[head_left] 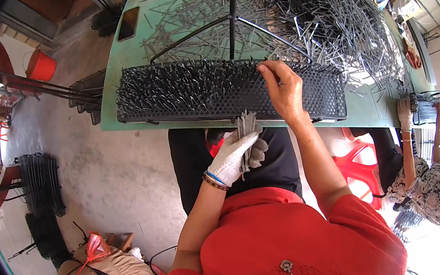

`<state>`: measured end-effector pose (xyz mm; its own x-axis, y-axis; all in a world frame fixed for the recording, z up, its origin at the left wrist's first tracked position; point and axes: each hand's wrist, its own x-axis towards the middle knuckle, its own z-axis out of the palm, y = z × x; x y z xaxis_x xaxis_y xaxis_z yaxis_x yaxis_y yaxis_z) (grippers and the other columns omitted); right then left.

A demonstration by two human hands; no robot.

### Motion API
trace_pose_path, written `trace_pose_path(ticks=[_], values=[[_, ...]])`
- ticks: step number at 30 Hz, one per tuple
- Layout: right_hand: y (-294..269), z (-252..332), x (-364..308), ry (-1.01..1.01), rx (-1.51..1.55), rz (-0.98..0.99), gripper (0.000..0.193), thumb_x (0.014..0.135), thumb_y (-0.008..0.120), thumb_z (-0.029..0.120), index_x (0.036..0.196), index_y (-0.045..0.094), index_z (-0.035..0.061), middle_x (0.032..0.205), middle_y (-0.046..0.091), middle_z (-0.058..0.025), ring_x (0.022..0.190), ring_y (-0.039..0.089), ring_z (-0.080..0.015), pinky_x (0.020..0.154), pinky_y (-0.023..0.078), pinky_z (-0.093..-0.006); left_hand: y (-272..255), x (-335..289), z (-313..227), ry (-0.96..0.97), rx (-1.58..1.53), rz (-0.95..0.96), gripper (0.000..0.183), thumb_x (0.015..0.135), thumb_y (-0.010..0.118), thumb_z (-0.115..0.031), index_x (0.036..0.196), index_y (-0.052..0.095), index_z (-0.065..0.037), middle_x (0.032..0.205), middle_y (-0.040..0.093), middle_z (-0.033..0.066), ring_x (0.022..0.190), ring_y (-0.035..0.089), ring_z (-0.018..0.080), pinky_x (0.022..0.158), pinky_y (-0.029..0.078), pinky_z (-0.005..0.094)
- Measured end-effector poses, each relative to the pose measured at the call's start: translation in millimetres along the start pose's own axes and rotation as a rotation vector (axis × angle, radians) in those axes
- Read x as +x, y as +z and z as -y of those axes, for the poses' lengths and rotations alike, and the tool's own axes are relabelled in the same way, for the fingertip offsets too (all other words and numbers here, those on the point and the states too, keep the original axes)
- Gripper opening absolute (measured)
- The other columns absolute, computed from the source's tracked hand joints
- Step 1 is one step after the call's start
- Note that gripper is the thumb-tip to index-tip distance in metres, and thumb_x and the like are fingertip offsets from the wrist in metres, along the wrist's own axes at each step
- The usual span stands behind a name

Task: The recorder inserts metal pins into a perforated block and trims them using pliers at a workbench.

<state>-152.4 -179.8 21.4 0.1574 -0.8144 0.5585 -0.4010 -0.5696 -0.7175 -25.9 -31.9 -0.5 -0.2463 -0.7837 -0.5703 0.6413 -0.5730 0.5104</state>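
In my left hand (236,155), which wears a white and grey work glove, is a bundle of thin grey metal rods (246,128), held upright just off the near edge of the rack. The long black perforated rack (308,89) lies along the table's near edge. Black hooked rods (169,91) stand packed in its left and middle holes; the right part shows bare holes. My bare right hand (282,84) is over the rack where the rods end, thumb and forefinger pinched together. Whatever small piece sits between those fingertips I cannot make out.
Loose rods (188,25) cover the green table (122,108), with a dark heap (326,17) at the back right. A black stand (232,30) rises behind the rack. A phone (128,24) lies at the far left. Another person (432,187) works at the right, beside a red stool (360,166).
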Motion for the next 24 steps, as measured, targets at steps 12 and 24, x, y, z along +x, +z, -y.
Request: trace_pose_path(ticks=[12, 24], values=[[-6, 5, 4, -0.226, -0.238, 0.118, 0.011, 0.085, 0.069, 0.006, 0.095, 0.069, 0.0013, 0.091, 0.066, -0.0109, 0.073, 0.065, -0.0282, 0.064, 0.052, -0.0328, 1, 1, -1, -0.013, -0.011, -0.015, 0.021, 0.095, 0.061, -0.021, 0.108, 0.062, -0.004, 0.080, 0.068, 0.0099, 0.057, 0.064, 0.0148, 0.047, 0.051, 0.0263], [-12, 3, 2, -0.172, -0.192, 0.173, 0.015, 0.087, 0.069, 0.009, 0.101, 0.071, 0.0059, 0.096, 0.063, -0.0089, 0.073, 0.065, -0.0197, 0.058, 0.051, -0.0298, 2, -1, -3, 0.048, 0.044, 0.022, 0.024, 0.098, 0.056, -0.021, 0.114, 0.058, -0.003, 0.082, 0.067, 0.0093, 0.062, 0.066, 0.0148, 0.050, 0.053, 0.0259]])
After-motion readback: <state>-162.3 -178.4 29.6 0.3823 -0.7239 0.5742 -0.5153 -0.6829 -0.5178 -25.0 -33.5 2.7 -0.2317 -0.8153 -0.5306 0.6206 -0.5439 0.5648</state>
